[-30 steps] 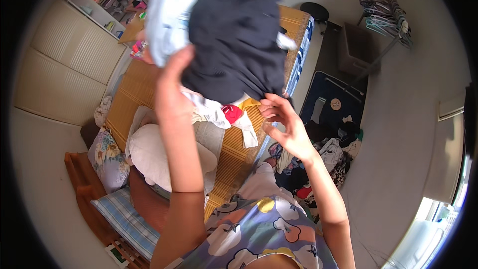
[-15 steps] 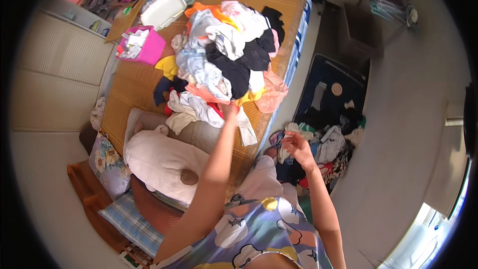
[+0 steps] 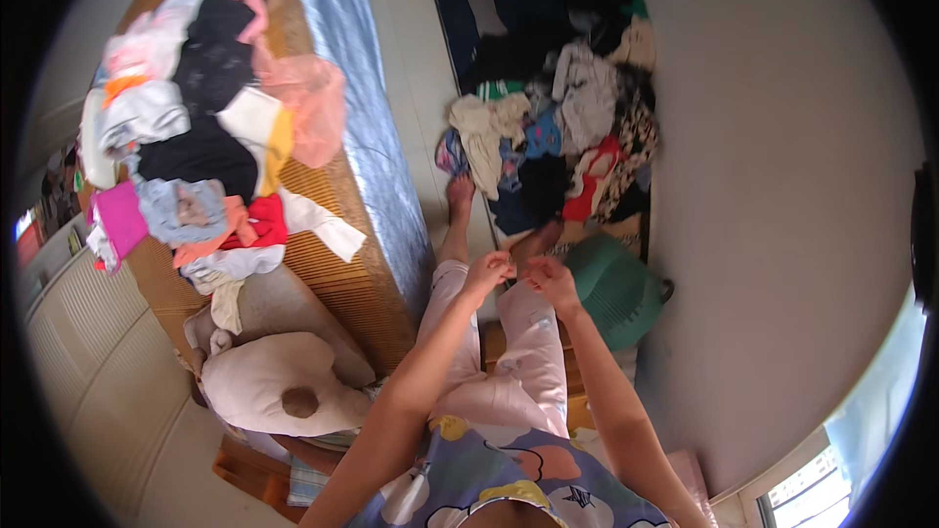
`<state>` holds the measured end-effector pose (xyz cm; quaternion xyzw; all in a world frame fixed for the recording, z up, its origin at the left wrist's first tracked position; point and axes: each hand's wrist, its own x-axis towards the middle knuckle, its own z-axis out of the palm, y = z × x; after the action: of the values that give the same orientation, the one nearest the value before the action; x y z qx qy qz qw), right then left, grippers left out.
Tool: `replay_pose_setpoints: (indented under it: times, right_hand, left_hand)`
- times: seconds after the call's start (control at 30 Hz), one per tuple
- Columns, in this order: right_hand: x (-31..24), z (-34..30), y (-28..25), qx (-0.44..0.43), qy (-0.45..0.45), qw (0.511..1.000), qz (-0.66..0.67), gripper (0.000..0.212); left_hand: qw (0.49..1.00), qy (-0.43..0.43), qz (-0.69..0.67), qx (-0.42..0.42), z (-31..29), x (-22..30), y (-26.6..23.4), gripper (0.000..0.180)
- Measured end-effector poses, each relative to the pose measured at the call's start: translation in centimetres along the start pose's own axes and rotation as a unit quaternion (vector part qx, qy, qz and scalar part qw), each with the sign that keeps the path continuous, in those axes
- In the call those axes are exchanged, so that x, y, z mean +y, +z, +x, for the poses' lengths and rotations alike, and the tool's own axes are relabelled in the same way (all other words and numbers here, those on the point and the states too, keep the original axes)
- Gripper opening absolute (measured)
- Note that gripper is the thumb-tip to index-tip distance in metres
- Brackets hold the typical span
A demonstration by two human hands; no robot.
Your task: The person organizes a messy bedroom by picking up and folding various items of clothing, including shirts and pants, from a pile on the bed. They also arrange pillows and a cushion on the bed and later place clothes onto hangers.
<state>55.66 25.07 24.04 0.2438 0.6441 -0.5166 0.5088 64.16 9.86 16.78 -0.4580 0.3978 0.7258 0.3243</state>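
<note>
A big messy heap of clothes (image 3: pixel 577 103) lies on the floor by the feet (image 3: pixel 460 192). The left hand (image 3: pixel 489 274) and right hand (image 3: pixel 551 284) are close together over the legs, fingers curled; I cannot tell if they pinch anything. A green tub (image 3: pixel 614 291) stands by the right leg, near the wall (image 3: pixel 763 186). More clothes (image 3: pixel 201 147) sit on the bed (image 3: pixel 357 298). Pale floor (image 3: pixel 406 29) runs between the bed's blue side and the heap.
</note>
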Motion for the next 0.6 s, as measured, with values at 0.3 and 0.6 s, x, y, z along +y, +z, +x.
replay_pose_setpoints:
  times: [0.3, 0.6]
  right_hand:
    - [8.7, 9.5, -7.9, 0.117, 0.062, 0.983, 0.128, 0.024]
    - [15.3, 16.1, -7.2, 0.101, 0.120, 0.971, 0.179, 0.028]
  left_hand:
    - [0.905, 0.142, 0.355, 0.187, 23.4, -3.0, -8.4, 0.031]
    - [0.916, 0.111, 0.153, 0.354, 41.1, 1.3, -9.9, 0.040]
